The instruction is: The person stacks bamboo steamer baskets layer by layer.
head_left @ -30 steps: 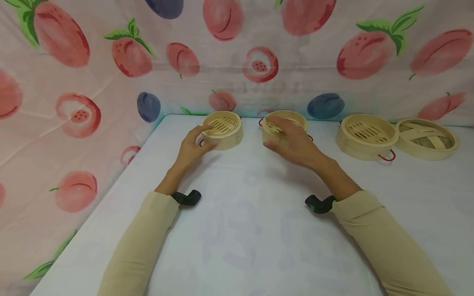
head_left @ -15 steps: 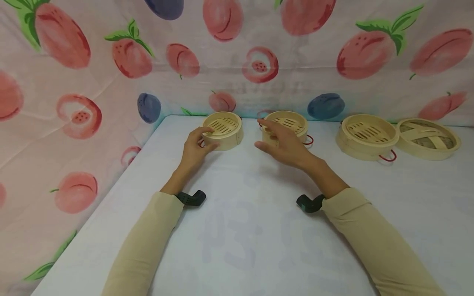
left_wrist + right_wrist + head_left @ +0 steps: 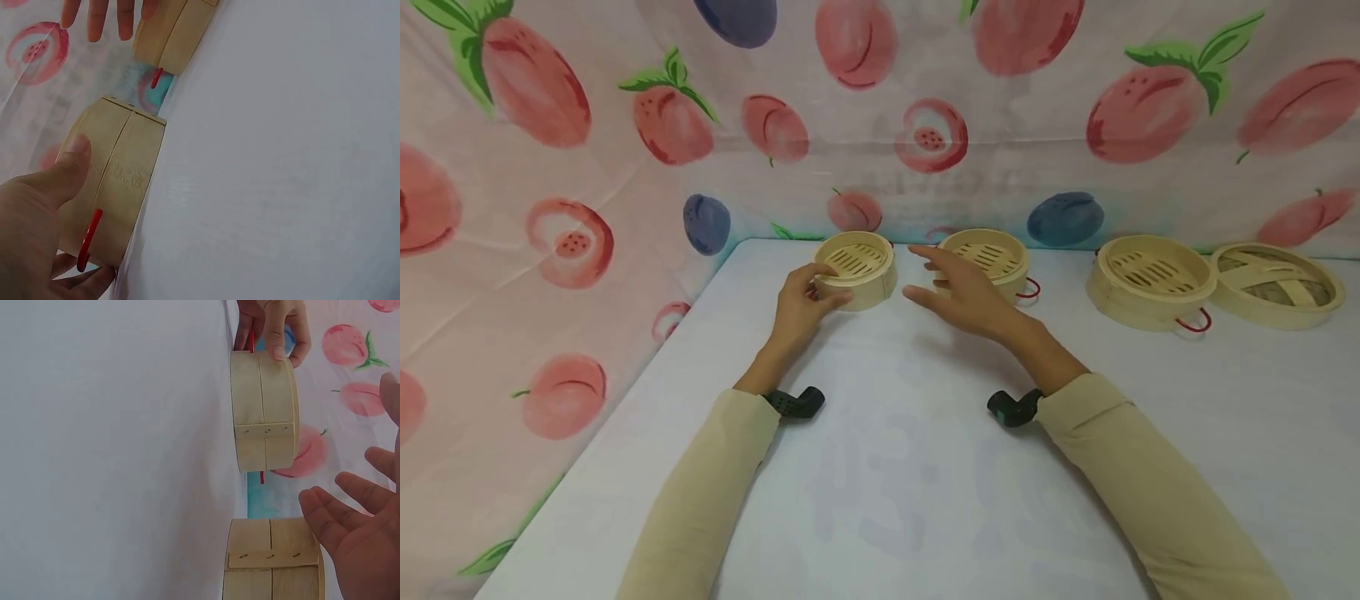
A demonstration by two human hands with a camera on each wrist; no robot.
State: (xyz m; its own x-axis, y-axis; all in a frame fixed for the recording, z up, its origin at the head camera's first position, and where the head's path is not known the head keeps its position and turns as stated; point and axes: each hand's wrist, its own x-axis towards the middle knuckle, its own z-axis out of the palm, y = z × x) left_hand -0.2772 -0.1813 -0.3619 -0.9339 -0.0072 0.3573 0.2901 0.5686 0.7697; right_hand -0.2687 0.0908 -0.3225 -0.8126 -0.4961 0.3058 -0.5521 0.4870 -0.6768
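A small bamboo steamer basket [image 3: 872, 289] with a slatted base and red loop handles stands at the back left of the table. My left hand [image 3: 797, 310] grips its left side, thumb against the front wall and fingers round by the red handle [image 3: 90, 240]. In the head view my right hand [image 3: 973, 293], fingers extended and thumb apart, is in front of a second steamer basket [image 3: 992, 257] and partly hides it. The right wrist view has the fingers [image 3: 350, 512] spread beside that basket's rim, holding nothing.
Further right along the back stand a larger steamer basket [image 3: 1138, 300] with a red handle and a woven bamboo lid [image 3: 1277, 312] beside it. A fruit-print cloth [image 3: 850, 167] hangs behind and to the left of the white table [image 3: 887, 467].
My right hand has moved left off the second basket toward the first one, uncovering its right red handle. My left hand has closed further round the first basket's side.
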